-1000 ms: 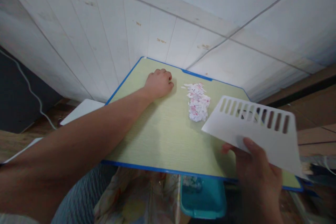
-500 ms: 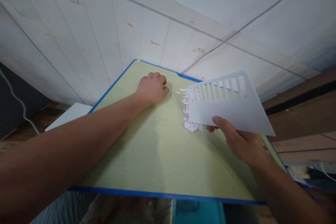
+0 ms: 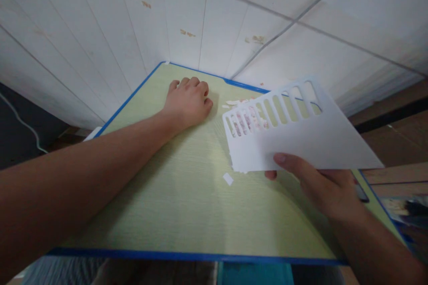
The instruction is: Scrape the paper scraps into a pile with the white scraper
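Note:
My right hand (image 3: 314,187) grips the lower edge of a stiff white sheet (image 3: 287,147) with a row of long slots cut along its far side, the thumb on top. The sheet is tilted over a pile of small paper scraps (image 3: 247,120), some pinkish, which shows through the slots. Beyond the sheet's left end lie a few thin strips (image 3: 234,103). One small white paper piece (image 3: 228,179) lies apart, nearer to me. My left hand (image 3: 189,102) rests on the table left of the pile, holding nothing, its fingers bent and a little apart.
The light green tabletop (image 3: 174,205) has a blue edge and stands by a white plank wall (image 3: 180,9). A grey cable (image 3: 281,33) runs down the wall. A dark flat object (image 3: 361,193) lies behind my right wrist. A teal box (image 3: 254,274) is below the front edge.
The slotted sheet has moved left and toward me, now covering most of the scraps. A small white paper piece now lies in front of it. My view has shifted a little.

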